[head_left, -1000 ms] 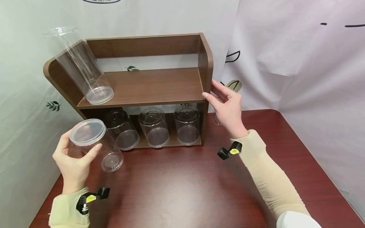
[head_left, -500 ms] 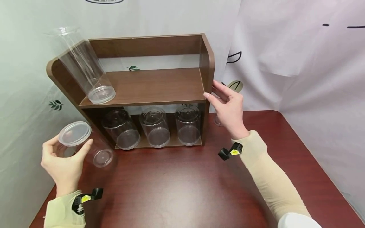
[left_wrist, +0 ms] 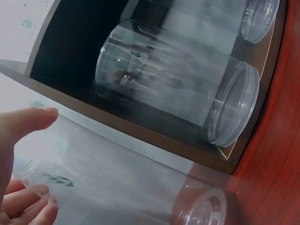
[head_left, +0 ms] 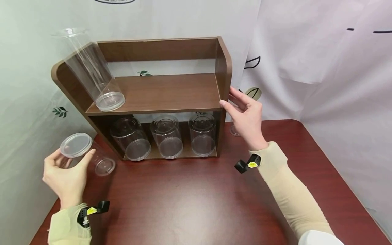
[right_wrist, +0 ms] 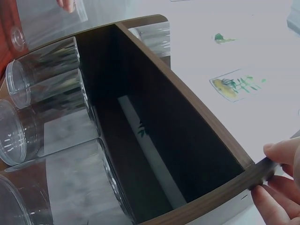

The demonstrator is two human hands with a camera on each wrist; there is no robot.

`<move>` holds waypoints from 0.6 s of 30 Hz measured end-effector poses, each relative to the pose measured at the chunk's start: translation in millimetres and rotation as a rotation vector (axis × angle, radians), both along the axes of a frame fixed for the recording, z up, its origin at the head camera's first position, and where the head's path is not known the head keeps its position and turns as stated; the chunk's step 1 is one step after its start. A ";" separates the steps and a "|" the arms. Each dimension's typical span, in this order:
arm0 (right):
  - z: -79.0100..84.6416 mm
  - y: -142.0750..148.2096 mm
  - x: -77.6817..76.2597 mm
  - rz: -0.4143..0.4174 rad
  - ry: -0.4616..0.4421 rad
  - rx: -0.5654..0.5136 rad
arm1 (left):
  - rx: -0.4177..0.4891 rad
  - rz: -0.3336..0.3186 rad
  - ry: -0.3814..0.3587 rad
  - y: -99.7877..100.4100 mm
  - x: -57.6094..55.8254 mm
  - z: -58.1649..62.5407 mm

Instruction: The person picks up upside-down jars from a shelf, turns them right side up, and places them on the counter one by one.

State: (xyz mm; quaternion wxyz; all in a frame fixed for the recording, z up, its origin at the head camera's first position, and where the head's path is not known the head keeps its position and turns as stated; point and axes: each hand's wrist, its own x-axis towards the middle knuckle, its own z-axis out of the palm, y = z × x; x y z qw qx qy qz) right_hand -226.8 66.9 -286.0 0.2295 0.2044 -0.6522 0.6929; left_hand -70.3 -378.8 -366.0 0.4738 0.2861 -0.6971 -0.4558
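My left hand point(head_left: 65, 180) holds a clear plastic jar point(head_left: 98, 158) near its whitish lid point(head_left: 76, 145). This jar leans left of the brown wooden shelf unit point(head_left: 171, 90); whether its base touches the table cannot be told. In the left wrist view the thumb and fingers lie around the jar's lidded end point(left_wrist: 30, 154). At the other side my right hand point(head_left: 247, 117) grips the front edge of the unit's right side panel, thumb in front, fingers outside. Three clear jars stand along the lower tier, the left one point(head_left: 131, 139) nearest the held jar.
A tall clear cylinder point(head_left: 92, 68) stands at the left end of the upper tier. Behind my right hand shows the base of another clear container point(head_left: 234, 130). The reddish-brown table point(head_left: 190, 197) extends in front, and a printed white curtain point(head_left: 284, 54) hangs behind.
My left hand has carried the jar leftward, away from the lower tier's jars to beside the unit's left panel. My right hand keeps its grip on the right panel.
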 end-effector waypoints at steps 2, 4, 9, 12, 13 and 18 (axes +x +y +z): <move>-0.7 -0.1 -0.1 -0.004 0.001 0.001 | 0.022 -0.022 -0.003 -4.9 -0.5 -4.6; -1.0 -0.1 -0.2 -0.011 0.003 0.000 | 0.049 -0.040 -0.010 -8.8 -0.8 -7.7; -1.0 0.0 0.2 -0.013 0.003 -0.006 | 0.150 -0.072 0.003 -15.9 -1.9 -9.5; -1.2 -0.1 0.3 -0.010 0.006 -0.008 | 0.188 -0.083 0.004 -19.1 -2.9 -8.3; -1.2 -0.1 0.2 -0.010 0.008 -0.008 | 0.194 -0.088 0.000 -20.0 -3.1 -7.9; -1.3 -0.8 -0.2 -0.006 0.016 -0.011 | 0.191 -0.114 -0.026 -22.4 -3.9 -7.4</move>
